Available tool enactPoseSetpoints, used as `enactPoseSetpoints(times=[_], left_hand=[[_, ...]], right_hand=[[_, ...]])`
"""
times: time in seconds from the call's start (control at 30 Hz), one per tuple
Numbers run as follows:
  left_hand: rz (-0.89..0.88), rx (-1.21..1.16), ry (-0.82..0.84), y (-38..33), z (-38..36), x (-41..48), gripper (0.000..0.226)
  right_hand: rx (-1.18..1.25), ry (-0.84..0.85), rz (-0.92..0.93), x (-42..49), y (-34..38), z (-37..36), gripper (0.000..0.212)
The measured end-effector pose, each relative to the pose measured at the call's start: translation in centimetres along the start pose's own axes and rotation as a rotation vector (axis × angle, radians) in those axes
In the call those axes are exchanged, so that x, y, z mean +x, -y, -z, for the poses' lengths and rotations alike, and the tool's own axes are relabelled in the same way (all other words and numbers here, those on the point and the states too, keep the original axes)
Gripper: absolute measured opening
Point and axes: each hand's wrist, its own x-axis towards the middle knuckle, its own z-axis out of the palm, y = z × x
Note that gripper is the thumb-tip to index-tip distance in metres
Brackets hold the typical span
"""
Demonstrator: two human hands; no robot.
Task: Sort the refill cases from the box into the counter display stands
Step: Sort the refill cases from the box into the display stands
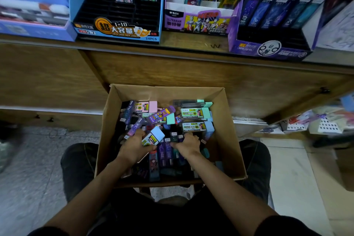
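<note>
Left hand (134, 146) grips a blue-capped rectangular case (154, 136); right hand (188, 144) in cardboard box (227, 140), grip unclear

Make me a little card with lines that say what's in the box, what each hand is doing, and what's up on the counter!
Box: brown cardboard box, open, full of mixed refill cases
Left: left hand grips a blue-capped refill case with a yellow label
Right: right hand reaches among dark purple cases, grip unclear
Counter: blue display stand, purple cartoon display stand, dark purple display stand
</note>
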Motion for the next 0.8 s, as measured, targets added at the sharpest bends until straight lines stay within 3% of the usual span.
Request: enactPoseSetpoints(times=[0.1, 0.23, 0.4, 0.6, 0.8], left_hand=[[0.033, -0.083, 0.000, 0.3, -0.1, -0.2, 0.044], [0.050, -0.175, -0.015, 0.5, -0.5, -0.7, 0.039], [0.060, -0.234, -0.048, 0.4, -0.4, -0.9, 0.038], [0.069, -0.276, -0.040, 0.4, -0.2, -1.0, 0.037], [0.033, -0.492, -0.073, -0.6, 0.7, -1.6, 0.026]], right_hand=[[0.046, -0.014, -0.020, -0.1, 0.2, 0.0, 0.079], [0.203, -0.042, 0.048, -1.0, 0.2, -1.0, 0.045], [0.335, -0.003, 0.036, -1.2, 0.5, -0.4, 0.047], [0.453, 0.154, 0.001, -1.0, -0.2, 1.2, 0.032], [0.543, 0.067, -0.020, -1.1, -0.9, 2.3, 0.031]])
